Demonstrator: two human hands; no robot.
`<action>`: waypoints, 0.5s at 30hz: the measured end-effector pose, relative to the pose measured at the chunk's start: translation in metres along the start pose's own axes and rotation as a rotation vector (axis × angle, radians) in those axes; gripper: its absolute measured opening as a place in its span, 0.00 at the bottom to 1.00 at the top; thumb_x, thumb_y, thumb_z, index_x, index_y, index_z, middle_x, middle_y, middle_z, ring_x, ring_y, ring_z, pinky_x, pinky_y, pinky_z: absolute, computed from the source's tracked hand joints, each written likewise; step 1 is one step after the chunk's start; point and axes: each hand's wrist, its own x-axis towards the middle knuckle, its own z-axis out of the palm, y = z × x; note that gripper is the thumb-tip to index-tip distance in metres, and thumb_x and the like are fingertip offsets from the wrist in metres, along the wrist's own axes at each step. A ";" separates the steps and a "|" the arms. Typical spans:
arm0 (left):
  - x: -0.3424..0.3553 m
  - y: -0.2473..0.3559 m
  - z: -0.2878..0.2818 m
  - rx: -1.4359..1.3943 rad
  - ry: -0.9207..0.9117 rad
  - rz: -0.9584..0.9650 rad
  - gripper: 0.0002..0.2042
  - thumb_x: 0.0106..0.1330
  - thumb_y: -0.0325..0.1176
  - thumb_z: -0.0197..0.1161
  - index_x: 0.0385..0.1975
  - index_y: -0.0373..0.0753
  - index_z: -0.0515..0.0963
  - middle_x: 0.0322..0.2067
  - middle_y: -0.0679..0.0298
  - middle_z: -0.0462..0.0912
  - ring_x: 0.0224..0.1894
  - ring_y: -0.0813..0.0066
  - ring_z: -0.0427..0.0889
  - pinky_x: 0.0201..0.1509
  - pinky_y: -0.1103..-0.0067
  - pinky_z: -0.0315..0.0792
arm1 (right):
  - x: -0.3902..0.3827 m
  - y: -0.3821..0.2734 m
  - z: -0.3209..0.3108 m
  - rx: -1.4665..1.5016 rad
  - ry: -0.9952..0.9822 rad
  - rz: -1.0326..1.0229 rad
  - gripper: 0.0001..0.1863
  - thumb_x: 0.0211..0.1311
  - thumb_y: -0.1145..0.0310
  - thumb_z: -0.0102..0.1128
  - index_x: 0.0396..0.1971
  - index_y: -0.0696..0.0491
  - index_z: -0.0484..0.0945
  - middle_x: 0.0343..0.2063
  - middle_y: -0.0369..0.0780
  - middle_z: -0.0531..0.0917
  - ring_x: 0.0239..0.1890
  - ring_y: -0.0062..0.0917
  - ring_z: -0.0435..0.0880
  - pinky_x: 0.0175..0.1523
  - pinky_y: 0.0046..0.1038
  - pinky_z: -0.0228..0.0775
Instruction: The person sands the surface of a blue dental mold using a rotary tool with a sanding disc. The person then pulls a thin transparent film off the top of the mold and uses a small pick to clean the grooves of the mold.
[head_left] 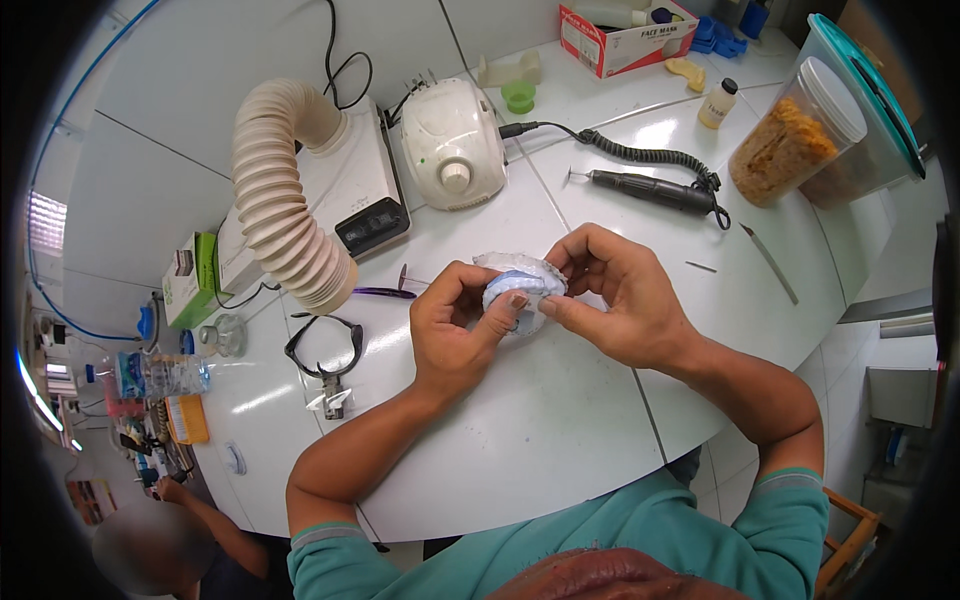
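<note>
Over the middle of the white table, both my hands hold a small white-and-blue piece (518, 283) that looks like a dental cast. My left hand (450, 328) is closed round its near left side, thumb laid across the front. At its right edge, my right hand (640, 305) pinches with thumb and fingers. A paler part with a rough, greyish rim (535, 264) shows behind the blue one; I cannot tell whether the two are joined. My fingers cover much of both. Just left of my left hand lies a purple-handled tool (385, 292).
A ribbed suction hose (285, 200) arches at left, beside a white motor unit (452, 145). A black handpiece (655, 190) with a disc, a knife (770, 265) and a small bur (701, 267) lie right. Dark-framed glasses (325, 345) rest left. Another person (155, 545) sits lower left.
</note>
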 end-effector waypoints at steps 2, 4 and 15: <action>-0.002 -0.004 -0.004 0.031 -0.004 0.005 0.12 0.76 0.33 0.76 0.44 0.33 0.80 0.38 0.64 0.88 0.40 0.84 0.85 0.45 0.82 0.80 | 0.000 0.000 0.001 0.012 -0.006 0.016 0.17 0.63 0.74 0.80 0.48 0.61 0.81 0.39 0.40 0.86 0.41 0.20 0.86 0.48 0.25 0.83; -0.002 -0.005 -0.004 0.063 -0.013 0.015 0.12 0.75 0.33 0.77 0.43 0.33 0.80 0.37 0.64 0.88 0.37 0.85 0.84 0.41 0.83 0.79 | 0.000 0.001 -0.001 -0.021 -0.009 0.054 0.18 0.62 0.73 0.81 0.46 0.61 0.81 0.39 0.40 0.86 0.40 0.19 0.85 0.46 0.25 0.82; -0.002 -0.009 -0.002 0.213 -0.014 0.103 0.13 0.74 0.35 0.77 0.39 0.34 0.81 0.26 0.71 0.81 0.27 0.90 0.72 0.29 0.85 0.66 | 0.005 0.000 -0.009 -0.107 -0.085 0.087 0.19 0.59 0.70 0.83 0.39 0.58 0.77 0.31 0.38 0.82 0.32 0.20 0.80 0.39 0.26 0.76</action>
